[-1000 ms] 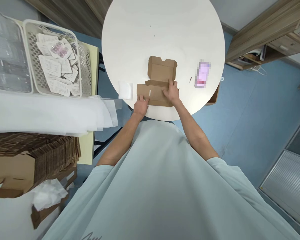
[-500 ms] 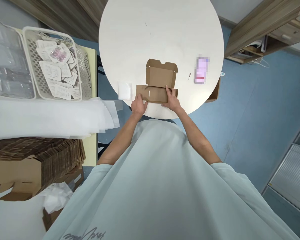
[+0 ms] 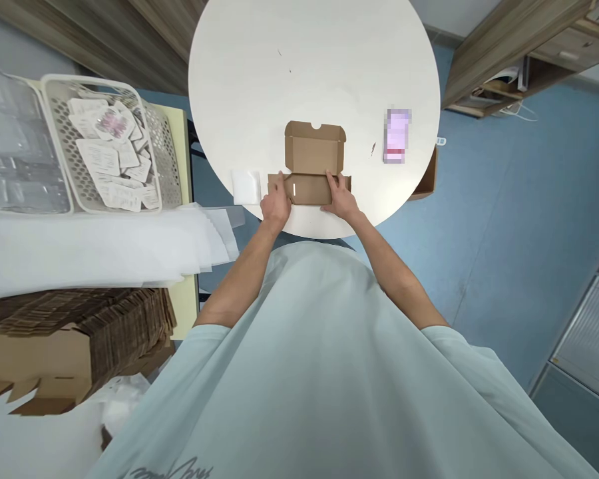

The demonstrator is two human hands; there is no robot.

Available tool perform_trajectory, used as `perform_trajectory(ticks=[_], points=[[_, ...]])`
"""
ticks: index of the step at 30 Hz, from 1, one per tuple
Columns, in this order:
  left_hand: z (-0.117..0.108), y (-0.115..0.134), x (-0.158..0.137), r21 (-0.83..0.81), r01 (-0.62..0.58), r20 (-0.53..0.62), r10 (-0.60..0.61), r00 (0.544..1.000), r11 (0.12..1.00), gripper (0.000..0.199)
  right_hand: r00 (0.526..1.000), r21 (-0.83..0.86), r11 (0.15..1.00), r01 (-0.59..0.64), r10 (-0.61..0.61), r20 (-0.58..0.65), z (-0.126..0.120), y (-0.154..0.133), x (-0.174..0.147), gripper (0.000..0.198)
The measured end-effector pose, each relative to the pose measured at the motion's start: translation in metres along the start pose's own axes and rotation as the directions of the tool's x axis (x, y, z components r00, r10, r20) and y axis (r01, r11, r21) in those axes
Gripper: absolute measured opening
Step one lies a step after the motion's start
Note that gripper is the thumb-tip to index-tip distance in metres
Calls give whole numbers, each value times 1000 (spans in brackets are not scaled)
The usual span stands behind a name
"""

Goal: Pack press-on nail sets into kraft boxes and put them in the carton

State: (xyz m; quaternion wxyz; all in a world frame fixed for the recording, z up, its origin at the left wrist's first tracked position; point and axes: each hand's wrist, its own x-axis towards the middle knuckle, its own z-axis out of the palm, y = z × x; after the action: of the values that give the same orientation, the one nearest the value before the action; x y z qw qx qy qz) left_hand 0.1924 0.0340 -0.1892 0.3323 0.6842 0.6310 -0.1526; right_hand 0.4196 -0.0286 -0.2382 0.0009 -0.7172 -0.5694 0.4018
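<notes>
A brown cardboard box (image 3: pixel 315 156), partly folded with its lid part standing at the far side, lies near the front edge of the round white table. My left hand (image 3: pixel 276 203) grips the left end of its near part, fingers over the flap there. Across the right end, my right hand (image 3: pixel 342 198) holds the box with fingers on the inner panel and thumb at the near edge. Just left of the box lies a white folded sheet (image 3: pixel 246 187). A blurred pink-purple item (image 3: pixel 397 136) rests at the right of the table.
On the left side table stand a white basket (image 3: pixel 157 179) of printed packets and a bin of clear plastic packs (image 3: pixel 20 146). White sheets (image 3: pixel 94 249) and a stack of flat brown cartons (image 3: pixel 124 326) sit nearer me. An open carton (image 3: pixel 426 176) is under the table's right edge.
My left hand has shifted its fingers further over the left end flap of the box. My right hand stays on the right end. The whole view has turned slightly.
</notes>
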Motion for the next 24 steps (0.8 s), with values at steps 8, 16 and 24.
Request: perform_trajectory(ticks=[8,16,24], points=[[-2,-3,0,65,-125,13,124,992,990,69,1000,-28,999,-27,27,13,-4,-6,-2,143],[10,-29,-1,-77,117,-108,-125,986,990,39,999,14,999,-31,31,10,-7,-9,-4,139],[5,-20,-12,-186,51,-32,-58,998,981,26,1000,52,999,-14,15,-25,-4,-8,-4,139]])
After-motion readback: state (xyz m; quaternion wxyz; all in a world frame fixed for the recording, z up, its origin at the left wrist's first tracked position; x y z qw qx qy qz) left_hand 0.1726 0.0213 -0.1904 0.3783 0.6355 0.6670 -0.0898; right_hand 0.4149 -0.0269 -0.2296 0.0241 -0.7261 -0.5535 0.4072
